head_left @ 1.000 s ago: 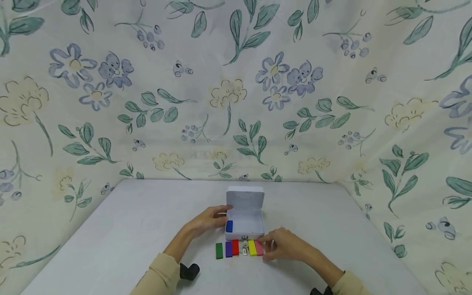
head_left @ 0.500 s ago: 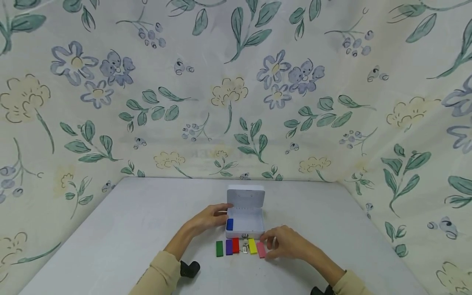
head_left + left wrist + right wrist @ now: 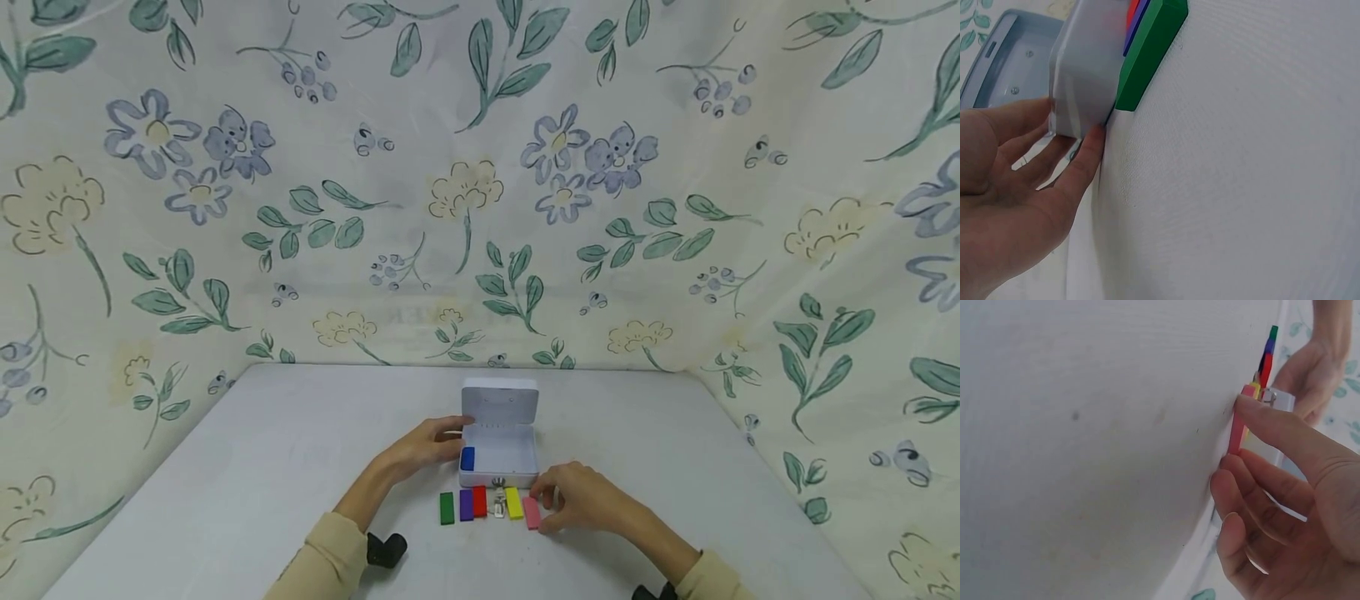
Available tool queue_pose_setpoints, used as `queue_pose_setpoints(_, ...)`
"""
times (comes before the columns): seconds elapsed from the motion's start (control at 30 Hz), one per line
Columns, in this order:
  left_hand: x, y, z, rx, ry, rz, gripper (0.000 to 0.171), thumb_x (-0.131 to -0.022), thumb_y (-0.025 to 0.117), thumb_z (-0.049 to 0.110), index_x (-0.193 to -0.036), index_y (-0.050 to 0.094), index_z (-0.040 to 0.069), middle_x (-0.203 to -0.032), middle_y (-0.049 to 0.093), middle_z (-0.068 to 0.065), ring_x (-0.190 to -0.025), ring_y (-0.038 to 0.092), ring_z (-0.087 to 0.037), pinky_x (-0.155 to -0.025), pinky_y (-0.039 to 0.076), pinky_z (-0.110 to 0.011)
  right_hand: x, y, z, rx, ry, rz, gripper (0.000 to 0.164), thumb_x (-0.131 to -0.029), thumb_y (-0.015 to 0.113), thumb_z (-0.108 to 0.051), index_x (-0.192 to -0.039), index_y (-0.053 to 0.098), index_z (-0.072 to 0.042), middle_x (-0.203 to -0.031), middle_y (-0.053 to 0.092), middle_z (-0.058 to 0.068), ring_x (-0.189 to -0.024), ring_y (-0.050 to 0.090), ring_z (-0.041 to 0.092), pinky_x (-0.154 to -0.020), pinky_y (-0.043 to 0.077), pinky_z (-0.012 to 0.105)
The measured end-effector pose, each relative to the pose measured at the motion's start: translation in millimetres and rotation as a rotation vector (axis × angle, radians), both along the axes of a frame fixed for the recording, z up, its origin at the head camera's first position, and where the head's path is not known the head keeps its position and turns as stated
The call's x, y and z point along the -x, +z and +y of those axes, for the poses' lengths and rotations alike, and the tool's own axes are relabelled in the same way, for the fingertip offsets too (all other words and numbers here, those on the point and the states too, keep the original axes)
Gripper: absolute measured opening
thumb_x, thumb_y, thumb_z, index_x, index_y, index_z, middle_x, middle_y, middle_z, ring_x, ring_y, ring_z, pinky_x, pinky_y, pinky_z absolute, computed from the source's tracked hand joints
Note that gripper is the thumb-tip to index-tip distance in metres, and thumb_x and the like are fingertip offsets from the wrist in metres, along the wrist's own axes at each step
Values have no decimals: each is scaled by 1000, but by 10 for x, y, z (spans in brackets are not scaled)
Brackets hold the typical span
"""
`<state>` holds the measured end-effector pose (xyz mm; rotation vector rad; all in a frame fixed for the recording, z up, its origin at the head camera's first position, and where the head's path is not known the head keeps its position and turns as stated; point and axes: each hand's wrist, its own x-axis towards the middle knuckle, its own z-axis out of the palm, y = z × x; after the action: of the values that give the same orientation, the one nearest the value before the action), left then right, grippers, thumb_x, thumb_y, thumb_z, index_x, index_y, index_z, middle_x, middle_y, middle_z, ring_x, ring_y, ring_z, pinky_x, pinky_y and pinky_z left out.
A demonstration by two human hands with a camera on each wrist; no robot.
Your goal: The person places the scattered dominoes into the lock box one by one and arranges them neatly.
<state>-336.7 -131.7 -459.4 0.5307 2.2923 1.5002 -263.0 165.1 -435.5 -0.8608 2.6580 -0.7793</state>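
A small white metal box point(image 3: 517, 454) stands on the table with its lid point(image 3: 499, 404) raised. Inside, at the front left corner, lies a blue block point(image 3: 468, 458). My left hand point(image 3: 425, 444) rests its fingertips on the box's left side, its fingers extended in the left wrist view. My right hand point(image 3: 576, 497) pinches a pink block point(image 3: 532, 514) between thumb and index finger, just off the box's front right corner. To its left, a yellow block point(image 3: 513, 503), a red block point(image 3: 479, 502), a purple block point(image 3: 466, 505) and a green block point(image 3: 447, 508) form a row.
A metal latch point(image 3: 498, 502) hangs at the box's front between the red and yellow blocks. The white table point(image 3: 322, 433) reaches back to a floral cloth point(image 3: 405, 250). Black straps point(image 3: 386, 550) show near the sleeves.
The pink block has slid slightly right and toward me, opening a gap from the yellow one, with my right hand on it. My left hand has kept its place at the box.
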Motion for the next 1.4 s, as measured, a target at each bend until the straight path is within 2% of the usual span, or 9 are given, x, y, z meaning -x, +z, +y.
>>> queue_pose_setpoints(0.3,21,-7,-14,9,0,2,50,-98,55,16,-147,46,17,-155,39,-15,-141,38,-41,-111,41,-54,-9,19,-9,-12,-4,12,37,-73,86,-25,-105,73,-11,-78,62,-8,-68,53,5,-61,44,18)
queue_pose_setpoints(0.5,1,6,-12,15,-1,-1,50,-98,56,17,-147,45,17,-155,39,-15,-142,37,-41,-111,40,-54,-9,21,0,-3,10,14,36,-74,85,-25,-105,73,-11,-79,63,-7,-66,51,2,-60,44,17)
queue_pose_setpoints(0.9,-16,20,-15,-15,-17,1,50,-98,54,14,-148,44,11,-154,39,-19,-140,38,-43,-110,41,-54,16,51,22,44,20,-19,33,-78,82,-25,-108,74,-13,-81,66,-4,-67,55,5,-60,48,16)
queue_pose_setpoints(1.4,-4,2,-3,-15,-3,-12,50,-98,55,14,-147,45,12,-153,41,-17,-140,39,-41,-111,42,-53,53,175,26,56,2,20,34,-80,81,-24,-111,73,-13,-86,67,-2,-72,58,9,-63,51,16)
